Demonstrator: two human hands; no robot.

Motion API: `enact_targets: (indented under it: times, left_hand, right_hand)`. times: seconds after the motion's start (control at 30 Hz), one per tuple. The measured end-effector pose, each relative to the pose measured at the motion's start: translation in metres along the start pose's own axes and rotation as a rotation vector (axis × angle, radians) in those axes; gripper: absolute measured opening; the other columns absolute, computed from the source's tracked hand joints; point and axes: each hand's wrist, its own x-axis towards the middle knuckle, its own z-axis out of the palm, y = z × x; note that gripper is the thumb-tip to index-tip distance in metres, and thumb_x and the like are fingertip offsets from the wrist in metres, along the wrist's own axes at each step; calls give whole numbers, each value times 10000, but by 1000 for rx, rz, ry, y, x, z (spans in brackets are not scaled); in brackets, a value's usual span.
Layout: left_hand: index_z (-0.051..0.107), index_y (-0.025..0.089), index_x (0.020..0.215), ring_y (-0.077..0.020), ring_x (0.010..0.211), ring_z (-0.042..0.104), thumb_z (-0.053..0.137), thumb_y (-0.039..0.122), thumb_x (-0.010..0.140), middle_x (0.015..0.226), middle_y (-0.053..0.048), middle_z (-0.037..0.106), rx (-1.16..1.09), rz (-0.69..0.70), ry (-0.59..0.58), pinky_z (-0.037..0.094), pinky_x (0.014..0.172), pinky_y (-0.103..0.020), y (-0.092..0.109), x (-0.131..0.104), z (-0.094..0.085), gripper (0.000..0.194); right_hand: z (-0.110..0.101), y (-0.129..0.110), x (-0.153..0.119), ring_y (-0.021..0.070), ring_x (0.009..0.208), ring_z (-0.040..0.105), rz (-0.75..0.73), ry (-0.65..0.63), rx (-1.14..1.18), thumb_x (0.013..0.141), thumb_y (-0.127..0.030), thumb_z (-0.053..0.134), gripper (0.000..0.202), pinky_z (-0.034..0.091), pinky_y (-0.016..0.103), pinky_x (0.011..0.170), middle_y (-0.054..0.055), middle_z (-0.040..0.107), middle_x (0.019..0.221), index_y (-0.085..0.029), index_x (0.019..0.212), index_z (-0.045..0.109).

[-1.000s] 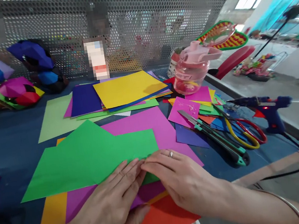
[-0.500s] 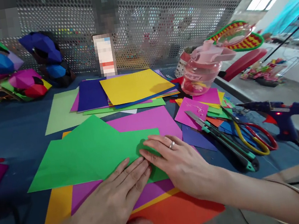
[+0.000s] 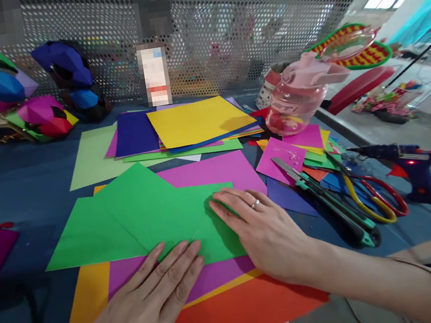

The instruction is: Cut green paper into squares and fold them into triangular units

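Observation:
A folded green sheet (image 3: 145, 209) lies across the middle of the table, over purple (image 3: 224, 276), orange (image 3: 82, 295) and red sheets (image 3: 246, 313). My left hand (image 3: 154, 295) rests palm down with its fingers stretched, the fingertips on the green sheet's lower edge. Farther right, my right hand (image 3: 262, 230), with a ring on one finger, lies on the right end of the green sheet, fingers extended and holding nothing. Thin crease lines show in the green paper between the hands.
Behind lies a paper stack with a yellow sheet (image 3: 201, 120) on top. At right are a box cutter (image 3: 327, 204), scissors (image 3: 366, 193), paper scraps, a pink bottle (image 3: 295, 98) and a glue gun (image 3: 419, 169). Faceted paper shapes (image 3: 44, 117) stand at the back left.
My left hand has slid left and toward me, away from my right hand, uncovering more of the green sheet. The whole view has shifted slightly.

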Motion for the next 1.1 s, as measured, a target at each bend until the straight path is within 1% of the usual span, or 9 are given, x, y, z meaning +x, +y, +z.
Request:
enact_targets:
  times: [0.13, 0.23, 0.4, 0.53, 0.67, 0.83, 0.9, 1.03, 1.1]
  left_hand:
    - [341, 130, 1607, -271, 1464, 453, 544, 494, 1000, 1603, -84, 455, -21, -13, -16, 419, 1188, -384, 1, 1, -2, 736]
    - [330, 134, 1613, -278, 1465, 451, 540, 488, 1002, 1607, -90, 447, -32, -16, -15, 409, 1195, -389, 1, 1, -1, 737]
    - [260, 182, 1642, -281, 1442, 483, 524, 486, 1007, 1595, -79, 467, -91, -38, -43, 421, 1182, -399, 1, 0, 0, 751]
    - [300, 154, 1627, -272, 1465, 449, 513, 457, 1004, 1606, -67, 453, -33, -8, -23, 405, 1190, -381, 0, -1, 0, 725]
    - [298, 146, 1626, -262, 1450, 465, 500, 501, 1006, 1589, -64, 482, -13, 6, 14, 408, 1181, -362, -2, 1, 1, 743]
    - [300, 154, 1627, -260, 1456, 453, 532, 541, 982, 1575, -69, 505, -40, 1, 33, 420, 1173, -348, -3, 0, 6, 787]
    - [332, 147, 1614, -262, 1473, 428, 549, 555, 965, 1571, -72, 511, -35, 9, 41, 427, 1170, -343, -4, -1, 8, 797]
    - [381, 144, 1591, -259, 1486, 406, 518, 527, 971, 1571, -68, 511, -1, 31, 45, 418, 1178, -350, -5, -2, 12, 742]
    - [397, 143, 1582, -256, 1498, 388, 485, 507, 983, 1587, -62, 490, 43, 49, 42, 382, 1203, -361, -5, -2, 12, 706]
  right_hand:
    - [1, 2, -2, 319, 1389, 463, -63, 9, 42, 818, -49, 537, 674, 459, 503, 1085, 154, 549, 1489, -153, 1484, 523]
    - [1, 3, -1, 320, 1369, 475, -78, 8, 83, 836, -42, 511, 623, 467, 497, 1067, 162, 563, 1463, -132, 1451, 551]
    - [-6, 5, 11, 252, 1177, 600, 57, 32, 307, 988, -84, 405, 412, 498, 467, 1010, 155, 643, 1299, -152, 1336, 616]
    - [-12, 5, 30, 232, 1131, 605, 27, -40, 416, 1053, -164, 431, 275, 486, 437, 1001, 122, 665, 1175, -156, 1222, 648]
    - [-11, 3, 42, 230, 1059, 616, 55, -89, 357, 1039, -246, 553, 155, 488, 406, 938, 118, 669, 1126, -137, 1109, 637]
    - [-8, 1, 42, 227, 936, 615, 87, -60, 294, 942, -446, 704, 305, 481, 370, 824, 86, 668, 1024, -161, 998, 611]
    - [-7, 1, 42, 223, 927, 605, 97, -51, 308, 945, -410, 711, 269, 473, 364, 815, 76, 667, 1002, -165, 979, 605]
    - [-3, 1, 43, 206, 917, 589, 143, -49, 341, 957, -187, 689, 98, 452, 341, 824, 59, 664, 963, -168, 928, 597]
    - [0, 0, 44, 202, 893, 589, 168, -33, 346, 957, -144, 673, 92, 442, 341, 820, 56, 664, 948, -167, 909, 597]
